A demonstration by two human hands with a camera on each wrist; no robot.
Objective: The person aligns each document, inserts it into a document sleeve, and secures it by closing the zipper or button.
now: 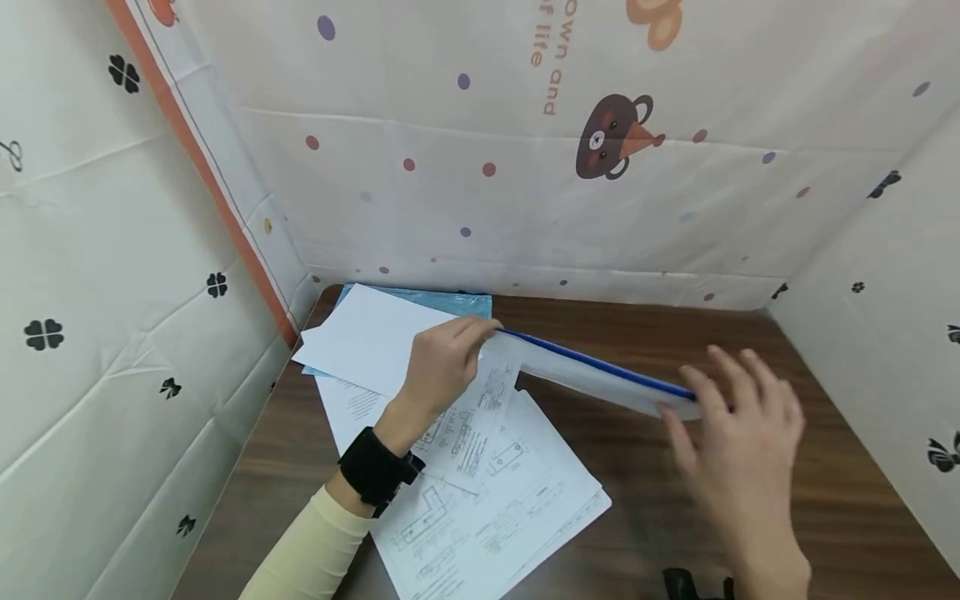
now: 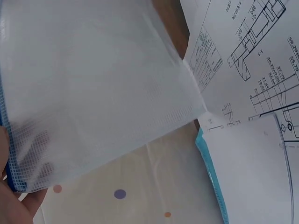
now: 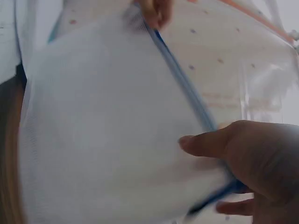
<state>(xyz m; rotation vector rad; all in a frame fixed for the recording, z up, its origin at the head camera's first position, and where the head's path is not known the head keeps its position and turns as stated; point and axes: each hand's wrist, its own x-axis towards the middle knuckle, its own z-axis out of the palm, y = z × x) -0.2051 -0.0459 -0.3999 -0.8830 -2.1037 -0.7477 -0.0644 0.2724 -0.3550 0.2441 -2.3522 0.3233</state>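
Observation:
A translucent white mesh pouch (image 1: 592, 375) with a blue zipper edge hangs in the air over the brown table (image 1: 675, 517), stretched between both hands. My left hand (image 1: 480, 332) pinches its left end; in the left wrist view the pouch (image 2: 93, 93) fills most of the frame, with my fingers (image 2: 18, 205) at its blue corner. My right hand (image 1: 693, 396) holds the right end. In the right wrist view its thumb lies on the front of the pouch (image 3: 107, 140), and the zipper runs into the right hand (image 3: 210, 172).
Printed technical drawings (image 1: 487, 492) lie fanned on the table under the left arm. A blank white sheet (image 1: 367, 337) and a blue folder (image 1: 450, 300) are at the back left. Patterned cloth walls (image 1: 525, 183) close in three sides. Bare wood lies at the right.

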